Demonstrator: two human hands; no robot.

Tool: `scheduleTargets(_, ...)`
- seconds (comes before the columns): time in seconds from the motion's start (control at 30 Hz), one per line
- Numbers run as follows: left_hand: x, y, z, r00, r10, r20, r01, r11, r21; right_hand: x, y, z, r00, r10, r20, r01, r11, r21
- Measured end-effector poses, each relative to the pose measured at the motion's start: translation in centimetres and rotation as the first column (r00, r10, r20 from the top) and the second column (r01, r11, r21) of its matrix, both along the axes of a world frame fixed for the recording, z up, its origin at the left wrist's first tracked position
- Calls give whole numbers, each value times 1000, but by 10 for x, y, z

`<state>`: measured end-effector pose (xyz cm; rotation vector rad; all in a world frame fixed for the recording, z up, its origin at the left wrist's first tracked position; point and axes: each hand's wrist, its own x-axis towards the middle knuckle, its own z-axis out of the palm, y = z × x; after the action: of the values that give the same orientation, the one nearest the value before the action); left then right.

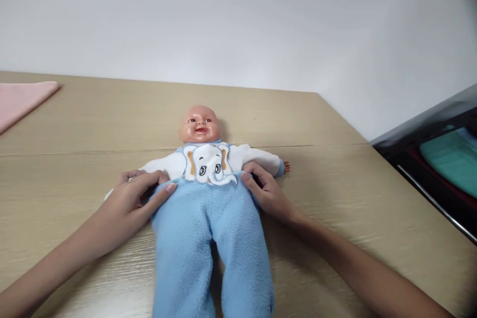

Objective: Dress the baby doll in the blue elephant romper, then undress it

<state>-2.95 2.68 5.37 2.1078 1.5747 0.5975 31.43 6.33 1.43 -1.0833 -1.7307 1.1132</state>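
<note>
A baby doll (201,126) lies on its back on the table, head away from me and arms spread out. It wears a fleece outfit (208,213), white on the sleeves and chest and blue on the legs. An elephant face patch (209,165) shows at the chest. My left hand (139,196) grips the blue fabric at the waist on the left, thumb on top. On the opposite side of the waist, my right hand (269,193) pinches the fabric between thumb and fingers. The doll's feet are cut off by the lower frame edge.
The wooden table (93,124) has a seam running across it, with a pale wall (223,20) behind. A folded pink cloth (24,99) lies at the far left. Beyond the right edge stands a dark object with a green item (452,159) on it.
</note>
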Motion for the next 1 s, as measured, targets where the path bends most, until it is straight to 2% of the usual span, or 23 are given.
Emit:
scheduleTargets(0.1,6,1,-1,1000,31,-4,-31,999,-41,1,3,-3,999,-9,-45,7,999,-42)
scheduleTargets(0.2,12,1,-4,998,58,-27,-58,998,-11,-1,8,-4,998,31,-46,-33,998,-46)
scheduleTargets(0.3,13,0,-8,995,73,-67,-72,997,22,-4,10,-4,997,72,14,-72,997,-26)
scheduleTargets(0.4,13,-1,-13,989,105,-105,-100,994,49,-6,5,-5,995,23,93,-22,1000,-16)
scheduleTargets(0.47,12,-1,-16,984,131,-121,-120,988,97,-6,0,-5,988,-77,136,71,996,49)
scheduleTargets(0.53,12,0,-16,980,162,-119,-134,968,213,-4,-6,-6,964,-178,199,139,971,194)
scheduleTargets(0.6,15,2,-12,980,162,-115,-109,922,371,2,-13,-7,924,-261,281,147,917,370)
scheduleTargets(0.67,23,5,-2,988,106,-116,-34,863,504,12,-20,-9,878,-314,362,107,865,491)
scheduleTargets(0.7,30,7,5,992,51,-113,19,839,544,19,-24,-11,861,-332,384,96,849,519)
scheduleTargets(0.77,52,14,21,992,-95,-89,129,815,566,33,-31,-14,848,-346,402,107,854,509)
scheduleTargets(0.87,100,29,41,941,-317,-118,337,845,415,52,-38,-18,863,-336,377,186,906,380)
scheduleTargets(0.93,136,43,46,920,-332,-208,384,869,312,61,-37,-18,882,-335,332,253,930,266)
scheduleTargets(1.0,168,60,43,865,-370,-338,446,877,181,66,-32,-18,897,-355,262,319,932,170)
